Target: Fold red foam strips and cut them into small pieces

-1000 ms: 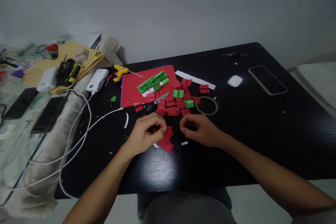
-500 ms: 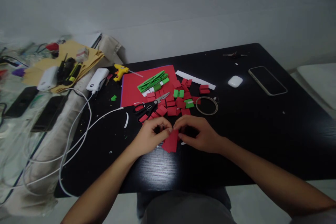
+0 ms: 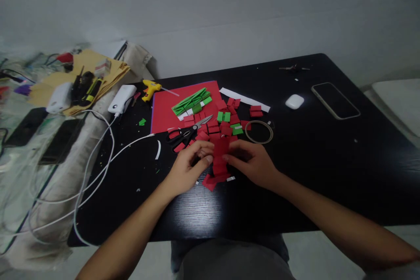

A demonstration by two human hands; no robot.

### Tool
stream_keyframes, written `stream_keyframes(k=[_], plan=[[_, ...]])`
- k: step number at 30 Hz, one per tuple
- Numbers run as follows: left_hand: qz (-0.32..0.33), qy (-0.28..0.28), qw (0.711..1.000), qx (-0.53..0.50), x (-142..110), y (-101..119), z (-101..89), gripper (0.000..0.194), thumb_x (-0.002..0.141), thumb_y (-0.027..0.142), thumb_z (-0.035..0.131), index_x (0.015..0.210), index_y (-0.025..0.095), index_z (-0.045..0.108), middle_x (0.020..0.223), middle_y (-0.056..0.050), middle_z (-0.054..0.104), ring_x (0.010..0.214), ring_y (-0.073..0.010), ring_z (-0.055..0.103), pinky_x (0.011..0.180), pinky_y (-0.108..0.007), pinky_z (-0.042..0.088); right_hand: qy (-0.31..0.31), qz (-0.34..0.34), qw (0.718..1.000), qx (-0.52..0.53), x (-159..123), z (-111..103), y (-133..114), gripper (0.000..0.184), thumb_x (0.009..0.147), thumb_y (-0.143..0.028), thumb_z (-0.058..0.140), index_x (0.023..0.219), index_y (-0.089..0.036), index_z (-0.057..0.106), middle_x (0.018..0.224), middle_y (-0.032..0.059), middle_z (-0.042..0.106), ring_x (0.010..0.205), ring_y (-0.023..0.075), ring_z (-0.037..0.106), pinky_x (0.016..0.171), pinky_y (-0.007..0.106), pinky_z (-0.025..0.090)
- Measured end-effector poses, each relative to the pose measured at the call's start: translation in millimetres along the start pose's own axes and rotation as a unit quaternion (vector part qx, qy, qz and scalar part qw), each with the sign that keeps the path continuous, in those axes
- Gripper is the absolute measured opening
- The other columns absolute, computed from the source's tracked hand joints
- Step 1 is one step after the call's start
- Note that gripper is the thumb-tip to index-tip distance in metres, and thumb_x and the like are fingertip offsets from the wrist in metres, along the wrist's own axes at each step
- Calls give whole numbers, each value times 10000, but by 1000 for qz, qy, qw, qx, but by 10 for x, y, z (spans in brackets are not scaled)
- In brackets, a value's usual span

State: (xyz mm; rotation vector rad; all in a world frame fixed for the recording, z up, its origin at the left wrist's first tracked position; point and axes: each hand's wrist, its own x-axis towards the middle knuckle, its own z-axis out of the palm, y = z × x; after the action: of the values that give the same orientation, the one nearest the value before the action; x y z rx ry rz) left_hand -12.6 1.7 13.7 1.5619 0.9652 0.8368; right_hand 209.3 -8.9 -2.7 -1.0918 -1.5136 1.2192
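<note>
1. I see the creased red paper strip (image 3: 219, 158) between both hands, right edge pinched by the right hand (image 3: 255, 164); I cannot tell whether the left hand (image 3: 186, 169) grips it;
2. Small folded red paper pieces (image 3: 225, 129) at twelve o'clock look finished; this strip, only creased, seems unfinished.

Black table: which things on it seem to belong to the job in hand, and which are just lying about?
Likely part of the job: red paper strip, between left hand and right hand; folded red pieces; folded green strips; scissors.

Probably just lying about: phone; white rounded case; white device with a cable.
</note>
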Motion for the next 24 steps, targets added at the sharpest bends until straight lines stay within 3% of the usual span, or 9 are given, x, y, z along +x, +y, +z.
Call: stream_keyframes(k=[4,7,11,13,24], plan=[[25,41,999,-3,-32,-60,62,217,957,229,686,1149,204,588,915,-9,658,793,-121,592,748,-246,491,40,26,998,51,-8,41,-5,269,808,-297,846,968,-235,639,868,9,748,764,167,731,695,274,595],[41,73,996,21,-51,-76,85,160,959,214,690,1060,216,567,877,8,638,758,-114,573,710,-237,479,45,17,998,52,-19,51,-35,241,820,-286,835,892,-235,610,816,-10,707,707,145,698,664,259,584],[99,73,986,110,-60,-29,71,42,964,167,670,983,204,664,849,10,663,748,-105,593,713,-228,493,21,-10,999,27,-29,42,-72,110,861,-252,794,917,-221,703,850,10,735,729,143,705,689,258,590],[122,74,979,143,-60,5,64,92,964,151,666,1026,201,712,878,-1,710,766,-106,624,740,-232,515,14,-18,999,22,-27,33,-80,135,851,-241,809,964,-220,738,878,17,761,750,149,720,705,260,598],[157,89,971,156,-47,66,74,185,899,164,787,1078,210,775,942,-32,788,823,-140,708,767,-278,574,61,-117,989,-64,-34,0,-88,174,848,-155,837,991,-255,829,924,19,821,812,167,768,779,280,622]])
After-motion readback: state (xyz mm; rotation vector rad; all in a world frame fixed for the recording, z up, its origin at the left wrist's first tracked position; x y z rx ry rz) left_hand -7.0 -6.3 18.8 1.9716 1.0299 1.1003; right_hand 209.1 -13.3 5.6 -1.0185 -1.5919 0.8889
